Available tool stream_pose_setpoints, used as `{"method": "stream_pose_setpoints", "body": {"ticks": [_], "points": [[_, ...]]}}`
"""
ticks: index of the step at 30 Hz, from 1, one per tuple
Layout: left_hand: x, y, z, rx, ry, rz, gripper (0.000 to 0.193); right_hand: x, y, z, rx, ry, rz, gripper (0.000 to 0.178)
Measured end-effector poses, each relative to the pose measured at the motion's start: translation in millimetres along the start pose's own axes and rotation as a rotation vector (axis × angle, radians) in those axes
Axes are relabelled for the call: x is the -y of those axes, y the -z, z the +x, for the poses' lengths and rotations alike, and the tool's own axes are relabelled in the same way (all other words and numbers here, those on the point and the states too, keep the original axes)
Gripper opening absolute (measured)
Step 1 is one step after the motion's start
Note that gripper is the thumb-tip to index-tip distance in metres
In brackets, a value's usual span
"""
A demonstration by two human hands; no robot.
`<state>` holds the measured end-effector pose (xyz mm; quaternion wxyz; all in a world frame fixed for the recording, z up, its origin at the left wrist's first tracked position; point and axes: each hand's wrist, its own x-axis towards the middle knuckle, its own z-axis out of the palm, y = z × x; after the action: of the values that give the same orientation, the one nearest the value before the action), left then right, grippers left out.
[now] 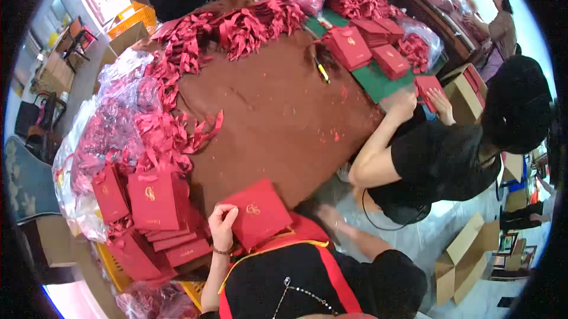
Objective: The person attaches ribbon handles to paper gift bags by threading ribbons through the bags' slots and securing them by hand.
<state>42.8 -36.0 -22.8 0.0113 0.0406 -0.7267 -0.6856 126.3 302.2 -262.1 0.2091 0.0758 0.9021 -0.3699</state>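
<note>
A flat red gift bag [260, 209] with a gold emblem lies tilted at the table's near edge, its lower part over my lap. My left hand [223, 224] is closed at the bag's left edge, with thumb and fingertips pressed together there. To the right of the bag, my right hand [330, 217] is low beside the table edge. Its fingers are blurred, and I cannot make out anything in them. Close to my left hand, several finished-looking red bags [155, 201] with ribbon handles stand and lie in a pile.
Red ribbons [168, 135] and plastic-wrapped bundles [109, 124] line the left and far sides of the brown table [266, 112]. A yellow-handled cutter [322, 70] lies farther off. At right, a co-worker [438, 159] handles a red bag beside a green mat [378, 85]. An open carton [467, 260] stands on the floor.
</note>
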Motion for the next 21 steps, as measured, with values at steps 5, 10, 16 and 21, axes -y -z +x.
{"method": "stream_pose_setpoints", "body": {"ticks": [5,10,16,21], "points": [[-9.7,-3.0,7.5,0.02,-0.051,-0.02,0.005,216.7,127.5,-34.6,-0.405,0.539,0.288,0.015],[-15.9,-12.3,9.4,0.142,0.01,0.002,0.009,310.0,129.7,-6.7,-0.329,0.97,-0.15,0.021],[4.4,-12.1,-30.0,-0.016,0.117,-0.203,0.008,311.4,94.2,-15.9,-0.192,1.015,-0.235,0.021],[13.7,-15.6,-37.5,-0.068,0.011,-0.038,0.01,320.0,95.2,-19.4,-0.199,0.995,-0.392,0.023]]}}
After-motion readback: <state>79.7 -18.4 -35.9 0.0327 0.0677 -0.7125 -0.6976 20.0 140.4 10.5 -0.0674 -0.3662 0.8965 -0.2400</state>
